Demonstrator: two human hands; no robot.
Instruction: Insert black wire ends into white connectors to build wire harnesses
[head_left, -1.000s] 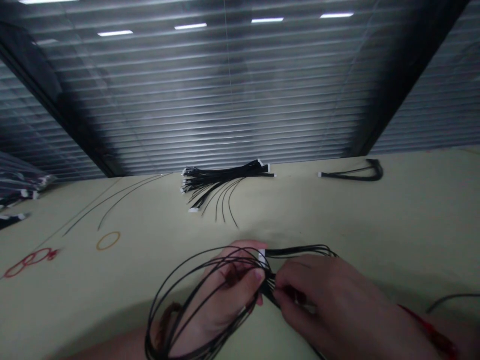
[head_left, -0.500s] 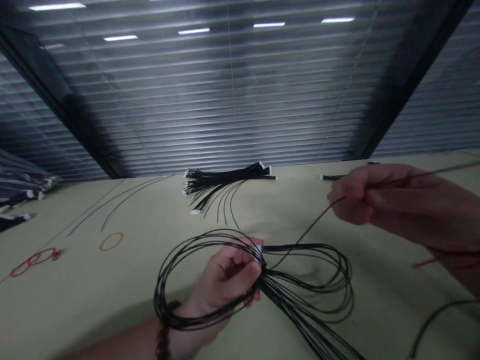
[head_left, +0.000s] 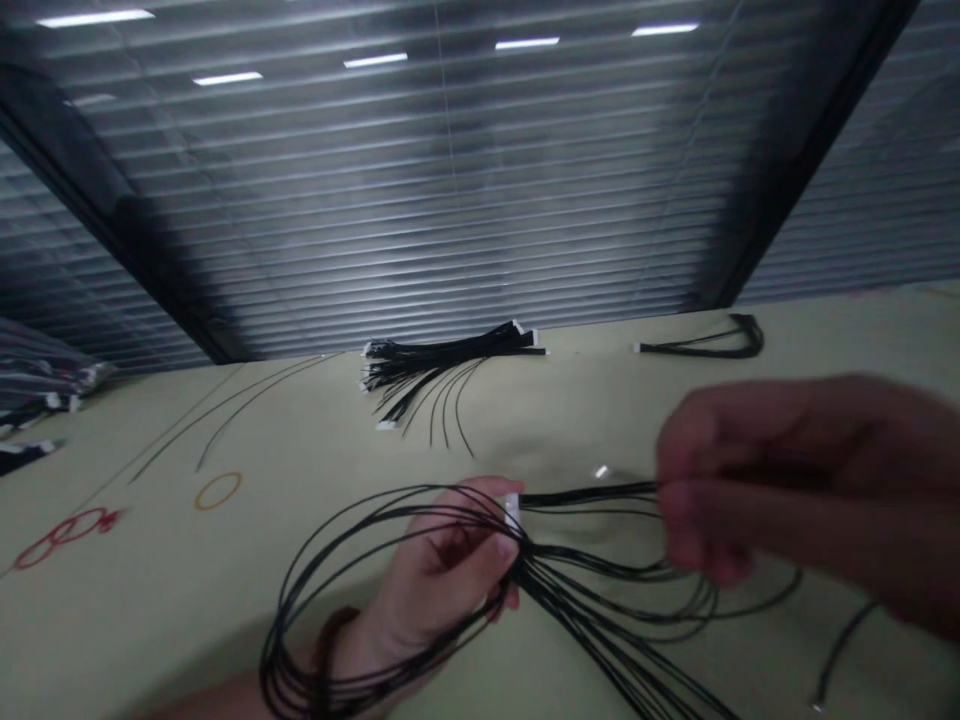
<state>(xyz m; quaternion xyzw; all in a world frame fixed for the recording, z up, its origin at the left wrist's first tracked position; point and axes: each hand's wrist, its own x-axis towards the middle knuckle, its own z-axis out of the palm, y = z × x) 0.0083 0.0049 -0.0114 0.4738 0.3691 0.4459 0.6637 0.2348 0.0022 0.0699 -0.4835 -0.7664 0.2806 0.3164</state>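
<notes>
My left hand (head_left: 442, 570) is shut on a bundle of thin black wires (head_left: 592, 590) just below their white connector (head_left: 512, 510). Long loops of the wire hang around my left wrist and spread across the mat to the lower right. My right hand (head_left: 780, 480) is blurred by motion at the right, its fingers pinched on several wires that run in from the bundle. A small white connector end (head_left: 601, 472) shows just left of those fingers. A dark beaded bracelet (head_left: 324, 645) circles my left wrist.
A pale green mat (head_left: 600, 420) covers the table. On it lie a fanned bunch of black connector cables (head_left: 442, 365), a small looped cable (head_left: 709, 342), loose wires (head_left: 232, 410), and drawn red and orange rings (head_left: 217, 491). Slatted blinds (head_left: 450, 180) stand behind the table.
My right hand has come down from the upper right and now pinches several wires. Earlier it worked at the bundle beside my left hand. My left hand has stayed nearly still.
</notes>
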